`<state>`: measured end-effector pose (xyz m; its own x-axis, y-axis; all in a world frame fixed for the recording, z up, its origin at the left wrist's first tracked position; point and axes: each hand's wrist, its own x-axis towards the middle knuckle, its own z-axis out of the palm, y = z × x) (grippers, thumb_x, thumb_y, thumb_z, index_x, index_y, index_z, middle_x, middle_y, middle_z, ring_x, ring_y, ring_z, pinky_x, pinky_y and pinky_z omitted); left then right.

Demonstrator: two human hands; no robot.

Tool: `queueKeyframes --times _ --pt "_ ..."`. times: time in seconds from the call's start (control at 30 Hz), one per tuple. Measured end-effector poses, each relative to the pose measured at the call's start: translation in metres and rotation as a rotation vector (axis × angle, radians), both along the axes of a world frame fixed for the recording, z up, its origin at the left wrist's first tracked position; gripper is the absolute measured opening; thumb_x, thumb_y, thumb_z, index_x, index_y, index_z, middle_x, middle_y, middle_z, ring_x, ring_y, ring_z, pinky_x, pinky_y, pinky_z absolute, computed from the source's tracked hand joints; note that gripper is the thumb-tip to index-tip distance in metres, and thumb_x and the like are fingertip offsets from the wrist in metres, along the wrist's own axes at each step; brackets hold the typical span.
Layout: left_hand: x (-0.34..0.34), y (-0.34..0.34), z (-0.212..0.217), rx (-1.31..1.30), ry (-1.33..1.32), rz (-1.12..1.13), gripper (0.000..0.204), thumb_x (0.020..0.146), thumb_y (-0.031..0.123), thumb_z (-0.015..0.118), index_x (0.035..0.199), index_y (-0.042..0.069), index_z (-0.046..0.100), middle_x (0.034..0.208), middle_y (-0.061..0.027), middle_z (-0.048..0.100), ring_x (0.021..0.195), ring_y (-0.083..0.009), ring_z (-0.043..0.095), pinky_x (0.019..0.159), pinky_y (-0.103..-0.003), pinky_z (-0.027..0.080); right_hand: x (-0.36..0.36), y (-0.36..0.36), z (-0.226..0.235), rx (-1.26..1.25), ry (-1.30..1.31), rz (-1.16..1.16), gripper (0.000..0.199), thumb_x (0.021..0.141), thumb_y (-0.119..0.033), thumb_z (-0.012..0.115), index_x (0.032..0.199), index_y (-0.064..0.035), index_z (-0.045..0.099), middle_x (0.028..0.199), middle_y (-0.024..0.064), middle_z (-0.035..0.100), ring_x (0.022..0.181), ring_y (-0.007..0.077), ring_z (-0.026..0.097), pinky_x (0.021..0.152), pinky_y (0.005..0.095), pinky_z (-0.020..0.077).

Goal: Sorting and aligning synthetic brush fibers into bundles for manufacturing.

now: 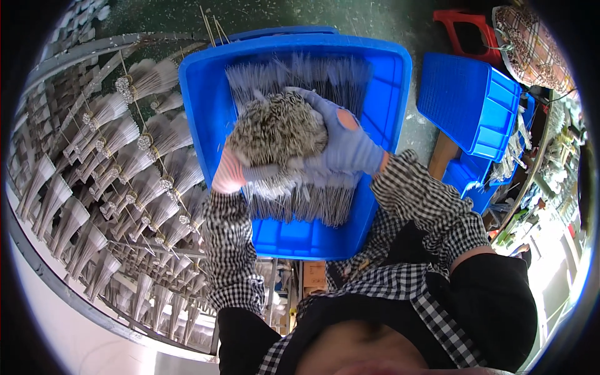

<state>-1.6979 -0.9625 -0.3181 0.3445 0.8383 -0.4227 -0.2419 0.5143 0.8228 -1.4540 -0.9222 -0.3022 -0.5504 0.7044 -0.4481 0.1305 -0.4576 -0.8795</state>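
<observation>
A thick round bundle of thin wire-stemmed brushes (278, 125) is clasped between my two hands, its speckled, densely packed end facing up. My left hand (231, 170) grips its lower left side, fingers reaching underneath. Around the right side wraps my right hand (350, 142), in a pale grey-blue glove with a hole on its back. Both hands are over a blue plastic crate (404, 94). Inside it, more thin wire brushes (334, 205) lie in rows, partly hidden by the bundle and my hands. Checked sleeves cover both forearms.
On the left, a metal rack (119, 42) carries many tied brush bundles (156, 137). Stacked blue crates (469, 100) stand at right, near a red plastic stool (465, 28) and a plaid cushion (531, 44). A cardboard box (314, 274) is below the crate.
</observation>
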Motion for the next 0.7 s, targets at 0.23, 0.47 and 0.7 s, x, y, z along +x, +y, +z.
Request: queueKeyframes --times 0.23,0.47,0.7 --pt "0.018 -0.025 0.072 -0.456 -0.345 0.096 0.050 0.093 0.014 0.066 0.139 0.005 0.050 0.134 -0.0145 0.059 0.123 -0.0274 0.059 0.105 -0.043 0.051 0.021 -0.007 0.089 0.678 -0.140 0.052 0.103 0.065 -0.041 0.090 0.145 0.0001 0.041 0.129 0.0176 0.061 0.114 0.0343 0.061 0.099 0.0452 0.0484" --pt "0.032 -0.087 0.137 0.682 0.241 0.096 0.054 0.083 0.018 0.076 0.131 0.008 0.055 0.129 -0.0181 0.063 0.122 -0.0401 0.060 0.104 -0.050 0.048 0.033 -0.042 0.163 0.780 0.106 0.133 0.079 0.074 -0.042 0.081 0.131 0.0064 0.054 0.121 0.0212 0.067 0.109 0.0348 0.069 0.098 0.0472 0.0506" --pt "0.056 -0.156 0.188 0.609 0.465 0.309 0.045 0.081 0.009 0.075 0.123 0.007 0.058 0.122 -0.0179 0.067 0.114 -0.0338 0.064 0.100 -0.044 0.049 0.027 -0.064 0.205 0.754 0.243 0.275 0.080 0.074 -0.041 0.084 0.132 0.0056 0.053 0.121 0.0225 0.066 0.110 0.0363 0.068 0.093 0.0465 0.0534"
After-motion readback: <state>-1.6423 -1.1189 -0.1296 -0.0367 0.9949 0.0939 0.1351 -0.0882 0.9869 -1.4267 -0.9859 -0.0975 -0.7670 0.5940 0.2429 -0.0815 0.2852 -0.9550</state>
